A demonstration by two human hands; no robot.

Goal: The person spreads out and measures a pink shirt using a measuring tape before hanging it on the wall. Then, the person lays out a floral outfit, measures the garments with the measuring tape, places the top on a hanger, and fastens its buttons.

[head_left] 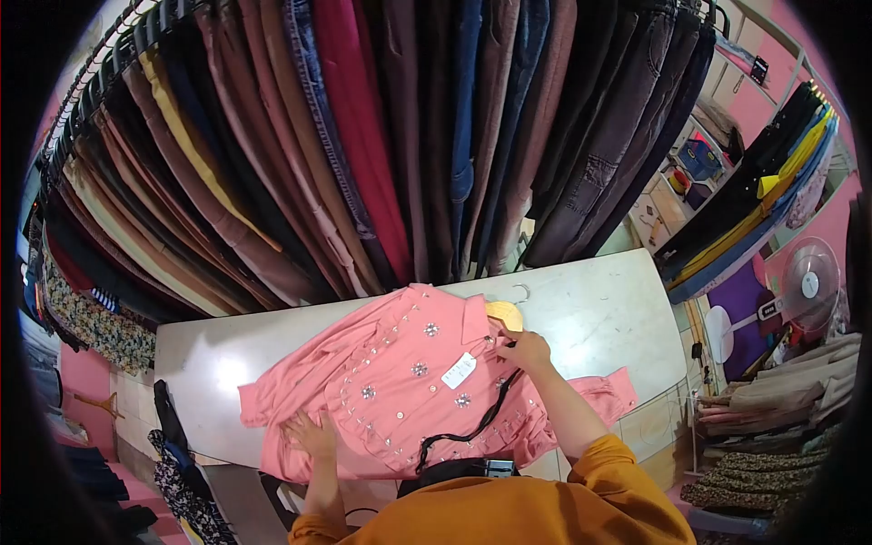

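A pink long-sleeved shirt (pixel 400 363) lies spread on a white table, with jewelled flower ornaments, beaded ruffle trim and buttons down its front. A white paper tag (pixel 459 371) rests on its chest. My left hand (pixel 313 436) lies flat on the lower left of the shirt, fingers spread. Up at the collar, my right hand (pixel 527 351) has its fingers closed on the shirt's edge beside a yellow hanger (pixel 505 315). The hanger's metal hook (pixel 520 293) sticks out past the neckline; its lower part is hidden inside the shirt. A black strap (pixel 472 431) hangs over the shirt.
The white table (pixel 590 313) stands against a long rack of hanging trousers (pixel 381 136). At right are a smaller clothes rack (pixel 754 200), a fan (pixel 808 282) and stacks of folded clothes (pixel 772 409). A dark floral garment (pixel 182 477) hangs at the table's left front.
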